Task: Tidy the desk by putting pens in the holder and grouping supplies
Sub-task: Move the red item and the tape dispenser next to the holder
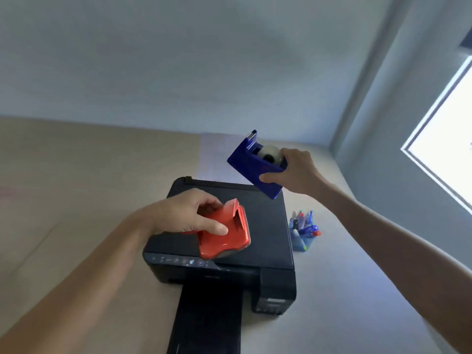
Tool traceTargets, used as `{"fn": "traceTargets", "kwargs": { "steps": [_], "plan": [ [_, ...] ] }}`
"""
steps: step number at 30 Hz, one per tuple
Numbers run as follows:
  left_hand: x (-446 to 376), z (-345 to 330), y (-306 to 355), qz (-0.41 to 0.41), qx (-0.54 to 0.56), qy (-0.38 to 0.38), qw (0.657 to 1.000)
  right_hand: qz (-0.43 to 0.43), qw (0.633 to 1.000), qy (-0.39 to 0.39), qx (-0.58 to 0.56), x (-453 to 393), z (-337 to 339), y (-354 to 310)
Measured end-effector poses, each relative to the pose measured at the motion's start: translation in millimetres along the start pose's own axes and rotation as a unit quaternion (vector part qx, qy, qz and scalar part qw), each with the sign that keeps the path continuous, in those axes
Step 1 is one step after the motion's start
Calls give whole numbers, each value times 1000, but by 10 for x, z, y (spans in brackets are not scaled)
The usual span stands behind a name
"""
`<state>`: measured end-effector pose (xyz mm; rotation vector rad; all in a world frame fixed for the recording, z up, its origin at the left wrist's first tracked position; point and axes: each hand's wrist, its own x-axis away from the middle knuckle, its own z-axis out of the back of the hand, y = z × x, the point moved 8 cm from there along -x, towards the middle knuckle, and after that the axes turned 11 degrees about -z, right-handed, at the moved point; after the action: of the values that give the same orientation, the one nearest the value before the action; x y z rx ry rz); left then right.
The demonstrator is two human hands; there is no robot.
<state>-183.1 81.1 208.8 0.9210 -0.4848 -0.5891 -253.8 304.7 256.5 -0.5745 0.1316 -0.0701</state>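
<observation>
My right hand grips a blue tape dispenser with a clear tape roll in it, held in the air above the back right corner of the black printer. My left hand holds a red tape dispenser tilted just above the printer's lid, near its control panel. A blue pen holder full of several coloured pens and markers stands on the desk to the right of the printer.
The printer's black output tray sticks out toward me. The pale desk meets a wall at the back and on the right. A bright window is at the far right.
</observation>
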Motion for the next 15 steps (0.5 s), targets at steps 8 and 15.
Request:
{"fn": "traceTargets", "kwargs": {
  "steps": [8,15],
  "plan": [
    [-1455,-1804,837,-68,-32,-179,981,-195,978,67,16,335,893,2253],
    [-2206,-2930,374,23,-164,-257,952,-324,944,32,-41,726,386,3497]
  ]
}}
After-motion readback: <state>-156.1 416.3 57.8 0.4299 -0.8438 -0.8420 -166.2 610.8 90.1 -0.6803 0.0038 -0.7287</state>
